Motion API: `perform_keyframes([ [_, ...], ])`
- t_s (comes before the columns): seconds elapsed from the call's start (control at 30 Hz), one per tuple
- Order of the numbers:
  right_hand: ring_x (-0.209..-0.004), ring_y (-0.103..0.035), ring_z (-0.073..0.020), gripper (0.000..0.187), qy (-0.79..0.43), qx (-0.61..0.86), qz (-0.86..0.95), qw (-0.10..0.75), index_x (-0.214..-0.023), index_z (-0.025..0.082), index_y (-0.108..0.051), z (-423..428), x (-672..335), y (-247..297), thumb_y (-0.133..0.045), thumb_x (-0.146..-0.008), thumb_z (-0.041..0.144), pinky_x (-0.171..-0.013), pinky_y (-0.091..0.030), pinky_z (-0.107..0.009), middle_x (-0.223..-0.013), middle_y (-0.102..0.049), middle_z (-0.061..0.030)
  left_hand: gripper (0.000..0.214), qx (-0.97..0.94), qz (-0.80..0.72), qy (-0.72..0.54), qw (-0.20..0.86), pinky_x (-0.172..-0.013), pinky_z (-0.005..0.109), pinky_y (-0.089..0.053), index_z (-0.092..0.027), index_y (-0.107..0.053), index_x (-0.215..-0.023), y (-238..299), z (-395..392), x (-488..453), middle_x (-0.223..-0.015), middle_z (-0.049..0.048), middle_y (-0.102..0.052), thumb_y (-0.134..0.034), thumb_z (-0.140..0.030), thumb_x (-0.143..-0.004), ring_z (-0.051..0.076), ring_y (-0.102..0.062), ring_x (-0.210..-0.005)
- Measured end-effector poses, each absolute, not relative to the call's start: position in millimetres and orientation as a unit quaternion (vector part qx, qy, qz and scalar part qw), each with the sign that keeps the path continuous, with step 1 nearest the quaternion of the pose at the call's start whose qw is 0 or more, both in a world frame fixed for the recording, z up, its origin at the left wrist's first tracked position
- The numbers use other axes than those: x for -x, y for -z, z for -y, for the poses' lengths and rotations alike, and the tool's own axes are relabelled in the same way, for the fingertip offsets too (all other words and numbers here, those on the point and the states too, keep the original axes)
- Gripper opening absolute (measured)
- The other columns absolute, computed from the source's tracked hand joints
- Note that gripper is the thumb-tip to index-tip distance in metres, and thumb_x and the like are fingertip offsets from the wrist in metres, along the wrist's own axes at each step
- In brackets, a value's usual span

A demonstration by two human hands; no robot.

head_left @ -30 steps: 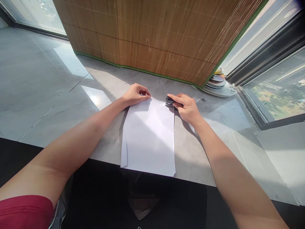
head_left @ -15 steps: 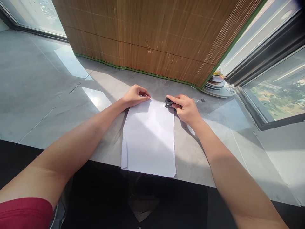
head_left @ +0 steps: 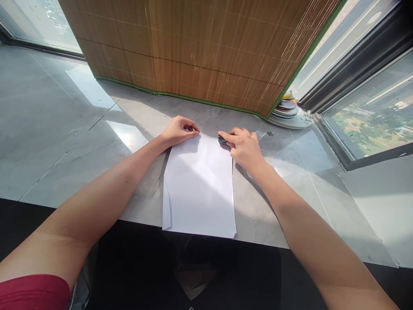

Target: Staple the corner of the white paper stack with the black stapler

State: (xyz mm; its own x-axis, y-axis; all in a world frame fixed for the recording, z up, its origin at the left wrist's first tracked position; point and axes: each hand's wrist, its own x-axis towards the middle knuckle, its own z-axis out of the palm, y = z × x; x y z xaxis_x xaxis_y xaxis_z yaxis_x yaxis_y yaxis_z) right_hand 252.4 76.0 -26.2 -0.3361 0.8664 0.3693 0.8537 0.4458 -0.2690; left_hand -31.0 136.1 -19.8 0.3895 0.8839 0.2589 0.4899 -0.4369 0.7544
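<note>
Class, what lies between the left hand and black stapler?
The upper end of the white paper lies between left hand and stapler, in the head view.

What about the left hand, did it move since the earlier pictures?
No. Measured against the lower edge of the bamboo blind, the left hand shows no clear shift any way; it stays at the top edge of the paper.

A gray tiled surface (head_left: 48,125) bears paper (head_left: 200,193) and stacked round items (head_left: 285,113).
</note>
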Motion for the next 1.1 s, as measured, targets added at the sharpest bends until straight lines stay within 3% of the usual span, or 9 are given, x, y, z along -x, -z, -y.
perform_keyframes([
  [0.17, -0.107, -0.059, -0.0338, 0.039, -0.007, 0.516, 0.820, 0.246, -0.134, 0.040, -0.078, -76.9, -254.9, 28.4, -0.056, -0.105, 0.028, -0.101, -0.043, -0.060, -0.105, -0.069, -0.0114, 0.018, -0.782, -0.440, -0.334, 0.290, -0.075, 0.030, -0.056, -0.019, -0.085, -0.086, 20.7, -137.3, 31.1, -0.081, 0.0050, -0.080, -0.076, -0.034, -0.081, 0.019, -0.072, -0.079],
  [0.33, -0.106, -0.066, -0.0310, 0.046, -0.124, 0.496, 0.795, 0.327, -0.146, 0.036, -0.072, -82.0, -271.9, 29.0, -0.055, -0.105, 0.028, -0.101, -0.054, -0.056, -0.112, -0.069, -0.0090, 0.016, -0.787, -0.437, -0.330, 0.283, -0.076, 0.029, -0.056, -0.019, -0.085, -0.085, 20.5, -136.8, 30.4, -0.080, 0.0043, -0.079, -0.076, -0.031, -0.081, 0.018, -0.072, -0.077],
  [0.43, -0.107, -0.068, -0.0309, 0.047, -0.116, 0.496, 0.781, 0.362, -0.147, 0.032, -0.072, -81.7, -272.5, 30.3, -0.054, -0.104, 0.027, -0.104, -0.056, -0.056, -0.114, -0.070, -0.0098, 0.016, -0.788, -0.436, -0.329, 0.284, -0.076, 0.030, -0.057, -0.020, -0.085, -0.085, 20.7, -136.7, 30.5, -0.080, 0.0045, -0.080, -0.076, -0.031, -0.081, 0.019, -0.072, -0.077],
  [0.77, -0.110, -0.069, -0.0318, 0.046, -0.028, 0.570, 0.744, 0.348, -0.146, 0.025, -0.071, -91.8, -282.5, 31.0, -0.052, -0.104, 0.023, -0.104, -0.056, -0.052, -0.115, -0.075, -0.0119, 0.016, -0.796, -0.429, -0.327, 0.275, -0.088, 0.032, -0.056, -0.020, -0.083, -0.087, 26.7, -137.5, 30.1, -0.088, 0.0038, -0.081, -0.070, -0.031, -0.085, 0.020, -0.073, -0.085],
  [0.93, -0.113, -0.070, -0.0328, 0.061, -0.054, 0.562, 0.757, 0.329, -0.154, 0.024, -0.063, -90.1, -290.6, 24.1, -0.071, -0.094, 0.031, -0.105, -0.057, -0.051, -0.124, -0.076, -0.0118, 0.020, -0.796, -0.446, -0.336, 0.234, -0.085, 0.033, -0.055, -0.020, -0.081, -0.097, 29.5, -139.3, 27.6, -0.088, 0.0045, -0.077, -0.066, -0.029, -0.089, 0.020, -0.069, -0.084],
  [1.0, -0.117, -0.071, -0.0329, 0.063, -0.061, 0.561, 0.757, 0.328, -0.151, 0.023, -0.065, -89.3, -293.7, 22.6, -0.073, -0.088, 0.025, -0.107, -0.056, -0.050, -0.129, -0.077, -0.0116, 0.019, -0.806, -0.443, -0.329, 0.214, -0.083, 0.033, -0.054, -0.020, -0.080, -0.095, 29.1, -139.0, 26.8, -0.089, 0.0053, -0.075, -0.064, -0.029, -0.091, 0.020, -0.067, -0.084],
  [1.1, -0.115, -0.073, -0.0318, 0.051, -0.077, 0.571, 0.742, 0.343, -0.137, 0.021, -0.073, -90.3, -297.9, 23.2, -0.071, -0.086, 0.021, -0.105, -0.057, -0.047, -0.127, -0.080, -0.0102, 0.016, -0.817, -0.444, -0.323, 0.177, -0.086, 0.036, -0.053, -0.020, -0.079, -0.093, 27.2, -136.5, 27.0, -0.096, 0.0072, -0.070, -0.066, -0.029, -0.091, 0.022, -0.064, -0.089],
])
